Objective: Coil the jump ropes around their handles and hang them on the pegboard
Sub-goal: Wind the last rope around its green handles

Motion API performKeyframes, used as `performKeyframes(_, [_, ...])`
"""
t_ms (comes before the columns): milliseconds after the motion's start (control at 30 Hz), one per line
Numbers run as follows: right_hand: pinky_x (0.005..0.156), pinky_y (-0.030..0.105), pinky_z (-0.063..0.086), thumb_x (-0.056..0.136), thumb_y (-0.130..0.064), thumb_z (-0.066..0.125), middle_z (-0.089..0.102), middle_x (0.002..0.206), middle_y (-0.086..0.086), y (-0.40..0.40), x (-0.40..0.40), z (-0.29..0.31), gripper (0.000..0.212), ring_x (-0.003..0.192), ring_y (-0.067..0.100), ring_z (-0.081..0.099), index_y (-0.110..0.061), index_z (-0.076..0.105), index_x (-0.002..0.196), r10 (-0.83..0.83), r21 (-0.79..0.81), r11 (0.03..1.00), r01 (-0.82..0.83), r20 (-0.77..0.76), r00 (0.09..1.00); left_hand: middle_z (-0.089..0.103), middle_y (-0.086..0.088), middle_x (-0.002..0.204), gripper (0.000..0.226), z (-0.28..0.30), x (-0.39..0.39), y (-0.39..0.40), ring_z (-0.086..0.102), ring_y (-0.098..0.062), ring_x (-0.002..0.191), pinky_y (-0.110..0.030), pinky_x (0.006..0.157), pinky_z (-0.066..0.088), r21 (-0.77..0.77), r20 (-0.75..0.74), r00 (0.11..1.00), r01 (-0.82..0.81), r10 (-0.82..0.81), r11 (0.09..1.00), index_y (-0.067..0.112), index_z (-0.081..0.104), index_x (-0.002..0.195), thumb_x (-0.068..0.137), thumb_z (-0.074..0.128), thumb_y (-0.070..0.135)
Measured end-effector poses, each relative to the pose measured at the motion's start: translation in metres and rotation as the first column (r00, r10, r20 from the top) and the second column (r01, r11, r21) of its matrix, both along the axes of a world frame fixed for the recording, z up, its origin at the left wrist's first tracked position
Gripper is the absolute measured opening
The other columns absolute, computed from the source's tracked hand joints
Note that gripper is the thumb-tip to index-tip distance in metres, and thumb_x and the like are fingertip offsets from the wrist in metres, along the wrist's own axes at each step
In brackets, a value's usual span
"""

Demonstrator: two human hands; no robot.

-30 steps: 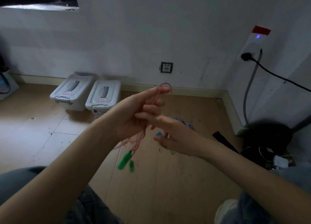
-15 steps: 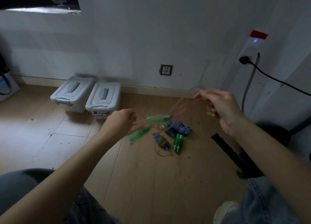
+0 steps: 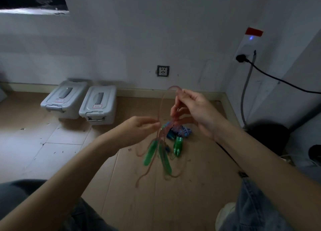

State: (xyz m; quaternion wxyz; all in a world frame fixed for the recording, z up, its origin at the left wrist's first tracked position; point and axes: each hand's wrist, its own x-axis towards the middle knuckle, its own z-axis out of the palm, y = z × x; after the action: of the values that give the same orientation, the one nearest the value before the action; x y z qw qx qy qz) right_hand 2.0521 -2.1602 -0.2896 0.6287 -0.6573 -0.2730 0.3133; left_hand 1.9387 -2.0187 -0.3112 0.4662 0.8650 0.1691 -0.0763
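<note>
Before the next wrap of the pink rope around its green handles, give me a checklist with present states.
1. Right hand holds the top loop of the pink rope: ok.
2. Left hand pinches the strands: ok.
3. Both green handles hang together below: ok, though blurred.
4. Rope wound round the handles: not ok, loops hang loose.
5. Clear of the other ropes on the floor: ok.
6. Pegboard in view: not ok.

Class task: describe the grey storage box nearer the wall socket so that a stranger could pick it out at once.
Start at the wall socket low on the white wall. On the floor below and left of it stand two lidded grey boxes side by side. Yours is the right-hand box, closer to the socket than its twin.
</note>
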Motion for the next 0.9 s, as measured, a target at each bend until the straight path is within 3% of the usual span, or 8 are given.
performKeyframes(133, [0.049, 0.021, 0.048, 0.096, -0.037, 0.041, 0.06, 0.061, 0.0, 0.001, 0.002, -0.002, 0.033, 0.054, 0.009, 0.058, -0.015, 0.051, 0.073, 0.017, 0.036, 0.999, -0.016, -0.013, 1.0, 0.065, 0.01, 0.1, 0.009, 0.004, -0.005, -0.001, 0.057, -0.005, 0.096, -0.026, 0.081, 0.047, -0.214, -0.084, 0.986, 0.121, -0.142, 0.969, 0.029, 0.064, 0.092, 0.085, 0.058, 0.031])
performKeyframes(267, [0.05, 0.021, 0.046, 0.096, -0.045, 0.036, 0.058, 0.056, -0.003, -0.003, 0.012, -0.004, 0.043, 0.05, 0.009, 0.054, -0.016, 0.054, 0.07, -0.013, 0.0, 1.0, 0.013, -0.08, 0.997, 0.064, 0.007, 0.081, 0.011, 0.003, 0.002, -0.002, 0.061, 0.0, 0.074, -0.013, 0.064, 0.049, 0.001, 0.233, 0.971, -0.052, 0.05, 0.999, 0.022, 0.059, 0.08, 0.088, 0.053, 0.017])
performKeyframes(333, [0.049, 0.019, 0.045, 0.092, -0.054, 0.035, 0.057, 0.056, -0.004, -0.005, 0.012, -0.007, 0.05, 0.051, 0.009, 0.053, -0.016, 0.056, 0.067, 0.061, -0.17, 0.984, -0.061, -0.009, 0.998, 0.067, 0.003, 0.069, 0.014, 0.013, 0.005, 0.002, 0.064, -0.009, 0.063, -0.016, 0.057, 0.051, -0.413, 0.343, 0.878, -0.178, 0.334, 0.893, 0.014, 0.054, 0.082, 0.092, 0.045, 0.012])
performKeyframes(400, [0.05, 0.015, 0.043, 0.081, -0.06, 0.048, 0.056, 0.06, -0.007, -0.005, 0.008, -0.018, 0.045, 0.053, 0.006, 0.051, -0.017, 0.056, 0.068, 0.258, -0.457, 0.878, -0.141, 0.203, 0.945, 0.061, 0.004, 0.056, 0.014, 0.026, 0.006, 0.013, 0.055, -0.008, 0.043, -0.017, 0.043, 0.047, -0.784, 0.291, 0.843, -0.061, 0.453, 0.617, 0.013, 0.051, 0.081, 0.091, 0.041, 0.014])
performKeyframes(500, [0.059, 0.019, 0.049, 0.074, -0.044, 0.07, 0.06, 0.07, -0.003, -0.004, 0.004, -0.037, 0.031, 0.06, 0.005, 0.054, -0.017, 0.056, 0.073, 0.493, -0.708, 0.697, -0.115, 0.356, 0.794, 0.055, 0.007, 0.055, 0.017, 0.033, 0.003, 0.03, 0.044, -0.004, 0.035, -0.012, 0.032, 0.035, -0.798, 0.255, 0.888, -0.031, 0.383, 0.602, 0.017, 0.062, 0.08, 0.087, 0.049, 0.026])
performKeyframes(600, [0.055, 0.018, 0.049, 0.086, -0.035, 0.06, 0.049, 0.066, -0.003, -0.003, 0.005, -0.033, 0.028, 0.056, 0.005, 0.049, -0.012, 0.052, 0.073, 0.223, -0.517, 0.85, -0.101, 0.18, 0.958, 0.058, -0.001, 0.075, 0.023, 0.018, 0.002, 0.028, 0.054, -0.006, 0.049, -0.014, 0.037, 0.042, -0.568, 0.114, 0.896, -0.295, 0.429, 0.768, 0.016, 0.06, 0.109, 0.092, 0.049, 0.026])
performKeyframes(700, [0.057, 0.027, 0.056, 0.096, -0.034, 0.043, 0.043, 0.053, -0.006, -0.005, 0.009, -0.017, 0.035, 0.045, 0.004, 0.044, -0.011, 0.048, 0.07, 0.069, -0.208, 0.972, -0.113, -0.207, 0.976, 0.053, -0.01, 0.116, 0.046, -0.006, 0.004, 0.029, 0.057, -0.017, 0.093, -0.025, 0.078, 0.051, -0.112, 0.128, 0.904, -0.397, 0.409, 0.911, 0.011, 0.039, 0.13, 0.09, 0.051, 0.03])
performKeyframes(900, [0.067, 0.029, 0.055, 0.094, -0.028, 0.045, 0.049, 0.059, -0.001, 0.0, 0.001, 0.007, 0.033, 0.057, 0.011, 0.052, -0.011, 0.056, 0.069, 0.321, 0.267, 0.936, -0.229, -0.381, 0.867, 0.048, 0.019, 0.119, 0.044, -0.041, -0.003, -0.012, 0.049, 0.005, 0.099, -0.016, 0.076, 0.046, -0.047, -0.026, 0.946, 0.321, -0.323, 0.946, 0.038, 0.047, 0.121, 0.081, 0.064, 0.038])
